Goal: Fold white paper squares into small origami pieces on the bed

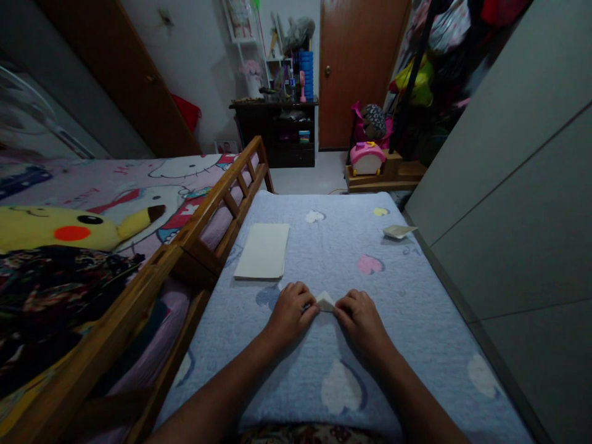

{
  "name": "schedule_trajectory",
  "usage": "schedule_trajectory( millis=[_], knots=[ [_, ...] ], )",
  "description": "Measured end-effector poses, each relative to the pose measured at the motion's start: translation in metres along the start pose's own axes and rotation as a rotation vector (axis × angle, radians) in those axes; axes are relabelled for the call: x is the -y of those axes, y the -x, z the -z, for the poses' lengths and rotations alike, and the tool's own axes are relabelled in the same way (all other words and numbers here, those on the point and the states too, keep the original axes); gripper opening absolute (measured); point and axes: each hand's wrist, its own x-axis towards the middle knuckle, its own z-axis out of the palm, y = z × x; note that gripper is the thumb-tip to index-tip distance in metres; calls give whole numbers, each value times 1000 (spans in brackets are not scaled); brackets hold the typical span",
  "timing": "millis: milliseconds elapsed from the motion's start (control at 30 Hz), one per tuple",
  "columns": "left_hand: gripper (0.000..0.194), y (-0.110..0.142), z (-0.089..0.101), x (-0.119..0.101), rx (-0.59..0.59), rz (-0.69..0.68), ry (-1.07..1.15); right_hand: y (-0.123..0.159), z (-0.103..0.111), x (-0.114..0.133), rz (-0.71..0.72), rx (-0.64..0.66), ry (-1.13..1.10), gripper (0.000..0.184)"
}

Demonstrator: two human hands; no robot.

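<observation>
Head view puts me over a pale blue quilted bed cover [416, 345] with heart patches, and from here I read both bare hands close together near its middle. My left hand [291, 313] and right hand [361, 324] are curled nearly closed, their fingers [303, 297] pinching a small folded white paper piece [325, 301] from either side. Ahead of the left hand, near the cover's left edge, lies a flat stack of white paper sheets [261, 251]. A second folded white paper piece [396, 231] sits by the far right corner. A slatted wooden bed rail [217, 228] runs along the left edge, and a grey wardrobe panel [499, 203] stands along the right.
</observation>
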Motion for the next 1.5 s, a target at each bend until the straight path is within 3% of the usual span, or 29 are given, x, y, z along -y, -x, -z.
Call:
schedule_trajectory(
  millis=[167,533,933,1500],
  knots=[
    [8,-2,0,1,16,39,-9,-6,2,3,-48,35,36,15],
    [9,-1,-3,1,-34,105,-103,-2,-9,6,-36,-93,205,14],
    [13,-1,-4,-6,-51,135,-212,-2,-9,13,-67,-109,278,16],
    [14,-1,-6,-7,-56,157,-295,-11,4,28,-211,90,369,18]
  ],
)
